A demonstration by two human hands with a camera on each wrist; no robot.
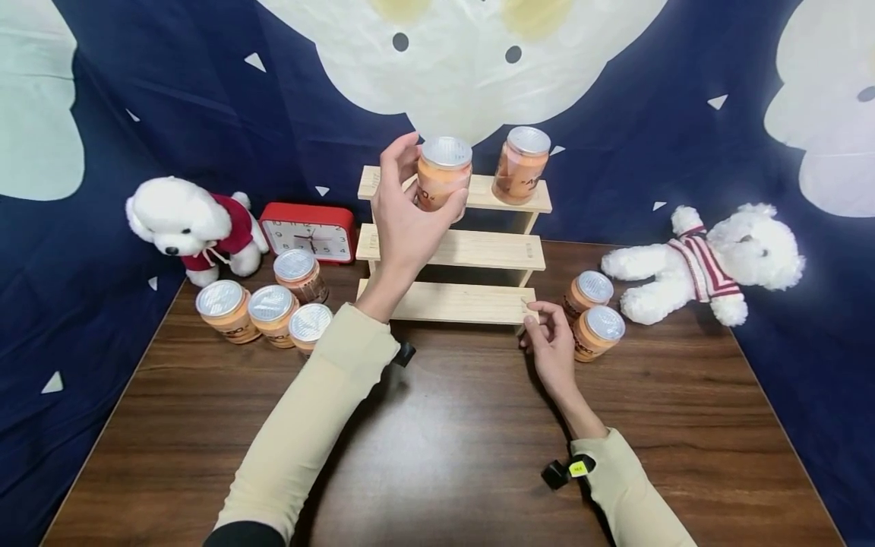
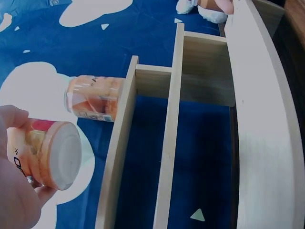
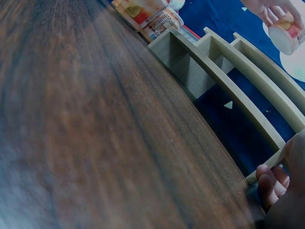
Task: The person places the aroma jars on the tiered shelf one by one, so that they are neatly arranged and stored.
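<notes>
Left hand (image 1: pixel 410 220) up at 11 o'clock from the shelf's middle, thumb and fingers curled round a can (image 1: pixel 444 178), a firm side grip with the lid uppermost. Right hand (image 1: pixel 552 349) at 4 o'clock, fingers bent, thumb and fingers pinching the near right end of the shelf (image 1: pixel 465 304) at its lowest tier.

Held can: at 12 o'clock, by the top tier. Left wrist view shows its pale base bare, apart from the boards.

Shelf: pale wood, three tiers, stepping up toward 12. Second can (image 1: pixel 521 171) stands upright on the top tier's right end, 1 o'clock. Middle and lowest tiers in plain wood.

Four cans (image 1: pixel 272 311) grouped on the table (image 1: pixel 444 456) at 8 to 9 o'clock, upright, silver lids; the nearest partly hidden by the left sleeve (image 1: pixel 321 403). Two cans (image 1: pixel 598 334) at 4 o'clock, upright, just beside the right hand.

Red clock (image 1: pixel 307 234) at 9 o'clock; red-shirted plush (image 1: pixel 184 216) beyond it. Striped plush (image 1: pixel 707 266) lies at 3. Blue cloth (image 1: pixel 670 144) hangs behind.
</notes>
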